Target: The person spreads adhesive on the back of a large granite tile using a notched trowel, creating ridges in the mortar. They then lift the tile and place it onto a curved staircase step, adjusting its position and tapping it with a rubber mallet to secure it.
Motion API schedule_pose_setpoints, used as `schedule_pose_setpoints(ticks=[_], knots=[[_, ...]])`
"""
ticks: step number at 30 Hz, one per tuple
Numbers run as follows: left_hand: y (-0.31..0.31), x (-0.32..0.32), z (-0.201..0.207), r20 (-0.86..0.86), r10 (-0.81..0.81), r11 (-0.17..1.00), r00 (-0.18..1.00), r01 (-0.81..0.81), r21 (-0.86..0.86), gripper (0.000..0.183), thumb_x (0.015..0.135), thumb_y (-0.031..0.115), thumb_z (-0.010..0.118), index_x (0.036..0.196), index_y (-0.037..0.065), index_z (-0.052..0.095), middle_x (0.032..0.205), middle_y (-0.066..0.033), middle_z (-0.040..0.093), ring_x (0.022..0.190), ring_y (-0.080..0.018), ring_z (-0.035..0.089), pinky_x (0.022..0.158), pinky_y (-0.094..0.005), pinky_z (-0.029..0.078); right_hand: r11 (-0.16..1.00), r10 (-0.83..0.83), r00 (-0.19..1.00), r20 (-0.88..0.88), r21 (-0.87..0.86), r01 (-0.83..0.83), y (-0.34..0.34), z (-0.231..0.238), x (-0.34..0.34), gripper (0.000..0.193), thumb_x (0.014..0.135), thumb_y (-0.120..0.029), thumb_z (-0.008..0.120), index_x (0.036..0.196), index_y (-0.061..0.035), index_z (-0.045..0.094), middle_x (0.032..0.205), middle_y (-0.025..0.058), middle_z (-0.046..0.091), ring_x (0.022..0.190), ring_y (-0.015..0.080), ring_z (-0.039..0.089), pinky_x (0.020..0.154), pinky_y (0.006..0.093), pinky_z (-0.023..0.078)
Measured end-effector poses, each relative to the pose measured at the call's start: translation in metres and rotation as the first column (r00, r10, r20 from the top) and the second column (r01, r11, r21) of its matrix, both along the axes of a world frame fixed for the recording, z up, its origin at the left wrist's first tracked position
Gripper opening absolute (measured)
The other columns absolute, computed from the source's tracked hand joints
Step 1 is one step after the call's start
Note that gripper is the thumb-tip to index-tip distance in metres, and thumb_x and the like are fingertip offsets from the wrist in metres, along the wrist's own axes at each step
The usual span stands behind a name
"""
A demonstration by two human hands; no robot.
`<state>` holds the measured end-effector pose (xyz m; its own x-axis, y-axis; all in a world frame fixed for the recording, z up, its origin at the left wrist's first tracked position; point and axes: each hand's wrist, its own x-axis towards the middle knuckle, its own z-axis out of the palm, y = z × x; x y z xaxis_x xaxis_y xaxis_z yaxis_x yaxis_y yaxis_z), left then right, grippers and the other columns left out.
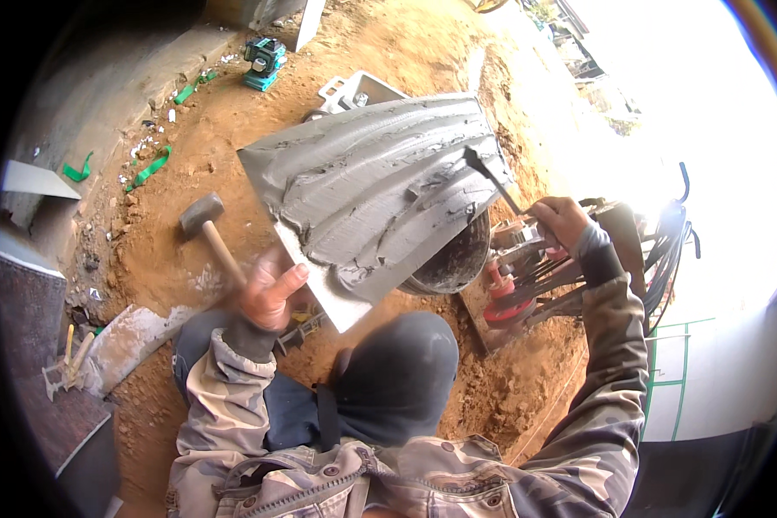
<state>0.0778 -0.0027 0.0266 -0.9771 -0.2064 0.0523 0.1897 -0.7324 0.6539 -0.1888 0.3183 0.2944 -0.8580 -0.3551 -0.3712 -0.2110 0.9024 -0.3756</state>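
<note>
The mortar-coated tile [330, 292] lies between the hands, tilted above a black bucket [457, 266]. Its near-left edge meets the left hand [268, 292], whose thumb shows beside it; the other fingers are mostly hidden, so I cannot tell whether they grip. The right hand [561, 223], beyond the right edge, clasps a trowel [494, 180] reaching over the mortar [363, 186].

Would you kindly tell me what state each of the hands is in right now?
Left hand: closed on the edge of a mortar-coated slab.
Right hand: closed, holding a dark trowel-like tool.
</note>
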Motion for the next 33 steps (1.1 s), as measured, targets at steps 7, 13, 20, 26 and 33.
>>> schedule_pose_setpoints(ticks=[7,13,20,26,33], knots=[[-0.007,0.004,0.005,0.016,-0.054,0.998,0.998,0.053,0.036,0.064,0.09,0.015,0.062,0.147,0.001,0.038,0.132,-0.0118,0.057,0.117,-0.0207,0.059,0.095,-0.034,0.053,0.991,-0.072,0.995,-0.064,0.104,0.078,0.021,-0.022,-0.092,0.03,0.099,-0.027,0.055,0.09,-0.001,0.068,0.059,0.0041,0.059,0.039,0.0118,0.049,0.035,0.0296,0.038],[-0.006,0.005,0.009,0.017,-0.102,0.985,0.995,0.099,0.14,0.06,0.09,0.012,0.059,0.146,0.002,0.039,0.131,-0.0117,0.057,0.113,-0.0206,0.062,0.089,-0.0323,0.057,0.979,0.024,0.998,-0.05,0.206,-0.013,0.006,-0.032,-0.081,0.028,0.097,-0.025,0.055,0.09,-0.0005,0.068,0.059,0.0053,0.059,0.038,0.0121,0.048,0.036,0.0295,0.037],[-0.011,0.004,0.001,-0.023,-0.152,0.965,0.988,0.153,0.214,0.058,0.094,0.008,0.053,0.149,0.004,0.033,0.131,-0.0149,0.056,0.114,-0.0256,0.063,0.09,-0.0391,0.06,0.917,0.337,0.942,0.013,0.221,-0.331,-0.07,-0.002,0.044,0.029,0.097,-0.021,0.053,0.084,0.0029,0.065,0.059,0.0059,0.056,0.05,0.0139,0.055,0.048,0.0311,0.044],[-0.014,0.002,-0.002,-0.074,-0.235,0.935,0.969,0.246,0.256,0.058,0.096,0.01,0.052,0.15,0.004,0.03,0.134,-0.0154,0.054,0.117,-0.0273,0.062,0.094,-0.044,0.059,0.887,0.456,0.885,-0.092,0.127,-0.444,-0.071,-0.023,0.122,0.024,0.096,-0.018,0.057,0.091,0.0029,0.068,0.067,0.0141,0.064,0.058,0.0236,0.063,0.057,0.0358,0.05],[-0.022,0.008,0.002,-0.123,-0.308,0.891,0.943,0.331,0.31,0.059,0.096,0.016,0.053,0.15,0.005,0.032,0.138,-0.0155,0.052,0.123,-0.0297,0.058,0.101,-0.0495,0.051,0.936,0.345,0.937,-0.043,0.091,-0.341,-0.111,-0.024,0.213,0.018,0.094,-0.015,0.061,0.098,0.0019,0.067,0.073,0.0159,0.064,0.067,0.0281,0.063,0.066,0.0368,0.052]])
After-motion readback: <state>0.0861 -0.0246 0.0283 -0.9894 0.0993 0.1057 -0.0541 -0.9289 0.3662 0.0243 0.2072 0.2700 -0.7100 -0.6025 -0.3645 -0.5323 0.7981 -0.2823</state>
